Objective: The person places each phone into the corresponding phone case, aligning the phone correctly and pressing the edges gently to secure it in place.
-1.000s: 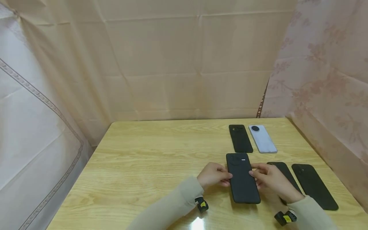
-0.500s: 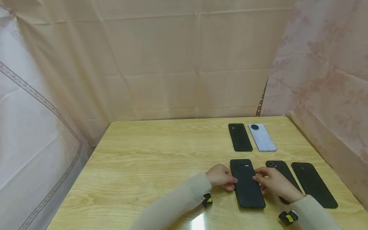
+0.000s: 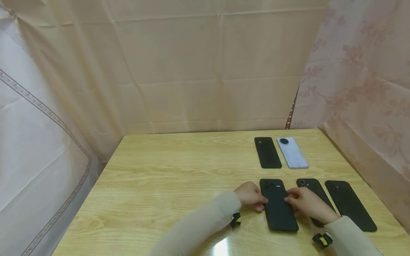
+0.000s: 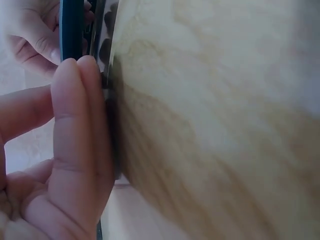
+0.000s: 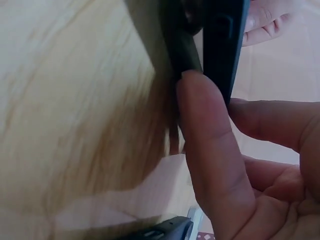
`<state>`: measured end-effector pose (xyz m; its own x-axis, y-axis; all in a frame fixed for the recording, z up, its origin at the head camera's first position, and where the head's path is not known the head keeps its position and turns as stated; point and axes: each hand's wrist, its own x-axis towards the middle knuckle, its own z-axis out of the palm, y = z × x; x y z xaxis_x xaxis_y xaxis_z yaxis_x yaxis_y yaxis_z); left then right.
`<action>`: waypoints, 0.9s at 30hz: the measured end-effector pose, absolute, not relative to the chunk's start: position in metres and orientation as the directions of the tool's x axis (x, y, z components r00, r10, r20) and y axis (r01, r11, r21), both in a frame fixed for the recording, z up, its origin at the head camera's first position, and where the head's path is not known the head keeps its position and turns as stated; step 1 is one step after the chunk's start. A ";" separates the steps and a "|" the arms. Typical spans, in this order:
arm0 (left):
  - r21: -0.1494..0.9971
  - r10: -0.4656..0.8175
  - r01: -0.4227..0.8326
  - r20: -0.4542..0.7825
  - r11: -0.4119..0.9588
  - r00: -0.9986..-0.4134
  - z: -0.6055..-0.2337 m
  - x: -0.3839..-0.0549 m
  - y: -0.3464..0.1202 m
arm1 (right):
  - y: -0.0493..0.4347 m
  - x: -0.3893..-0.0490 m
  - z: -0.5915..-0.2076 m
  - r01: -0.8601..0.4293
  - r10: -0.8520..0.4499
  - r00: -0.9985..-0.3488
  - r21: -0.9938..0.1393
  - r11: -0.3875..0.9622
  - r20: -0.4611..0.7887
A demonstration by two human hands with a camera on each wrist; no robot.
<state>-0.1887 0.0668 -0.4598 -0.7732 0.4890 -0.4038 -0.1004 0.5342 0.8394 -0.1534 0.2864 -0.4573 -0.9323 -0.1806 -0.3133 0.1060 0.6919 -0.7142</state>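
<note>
A black smartphone (image 3: 279,208), back side up with a camera block at its far end, lies between both hands at the front right of the table. My left hand (image 3: 251,196) pinches its left edge between thumb and fingers. On the opposite edge, my right hand (image 3: 309,204) holds it the same way. Both wrist views show the phone's thin side (image 4: 71,30) with fingertips just under it, close above the wood. Beside the right hand lies another black phone (image 3: 315,190), partly covered by that hand.
Farther right is a black phone (image 3: 350,206). Behind, another black phone (image 3: 268,153) and a pale blue phone (image 3: 293,153) with a round camera lie side by side. The wooden table (image 3: 176,170) is bordered by hanging cloths (image 3: 198,71) at the back and sides.
Both hands have brought the held phone down toward the table and slightly right, nearer the viewer. The other phones have stayed in place.
</note>
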 end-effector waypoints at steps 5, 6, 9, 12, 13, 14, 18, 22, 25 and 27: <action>0.798 0.505 -0.031 -0.411 0.602 -0.759 -0.455 -0.188 0.073 | 0.291 -0.153 -0.457 0.074 -0.197 -0.931 -0.686 0.724 -0.308; 0.790 0.506 -0.021 -0.412 0.613 -0.758 -0.454 -0.188 0.074 | 0.292 -0.153 -0.457 0.069 -0.200 -0.930 -0.682 0.728 -0.308; 0.765 0.505 0.014 -0.410 0.643 -0.759 -0.452 -0.187 0.076 | 0.293 -0.153 -0.456 0.063 -0.202 -0.929 -0.672 0.738 -0.309; 0.738 0.495 0.039 -0.411 0.673 -0.766 -0.452 -0.186 0.079 | 0.294 -0.153 -0.456 0.077 -0.193 -0.928 -0.670 0.739 -0.319; 0.727 0.490 0.047 -0.412 0.685 -0.768 -0.451 -0.186 0.080 | 0.293 -0.154 -0.455 0.084 -0.188 -0.927 -0.668 0.739 -0.325; 0.713 0.483 0.056 -0.414 0.699 -0.772 -0.451 -0.186 0.081 | 0.293 -0.154 -0.455 0.092 -0.183 -0.926 -0.666 0.740 -0.331; 0.636 0.463 0.118 -0.410 0.763 -0.786 -0.451 -0.186 0.085 | 0.292 -0.154 -0.453 0.119 -0.163 -0.921 -0.654 0.747 -0.354; 0.581 0.462 0.166 -0.410 0.797 -0.786 -0.452 -0.189 0.088 | 0.291 -0.155 -0.452 0.131 -0.150 -0.918 -0.640 0.757 -0.367; 0.575 0.466 0.168 -0.420 0.801 -0.779 -0.454 -0.192 0.090 | 0.291 -0.155 -0.451 0.144 -0.141 -0.915 -0.635 0.759 -0.377; 0.570 0.466 0.168 -0.430 0.804 -0.773 -0.453 -0.192 0.090 | 0.290 -0.156 -0.451 0.148 -0.139 -0.914 -0.632 0.761 -0.381</action>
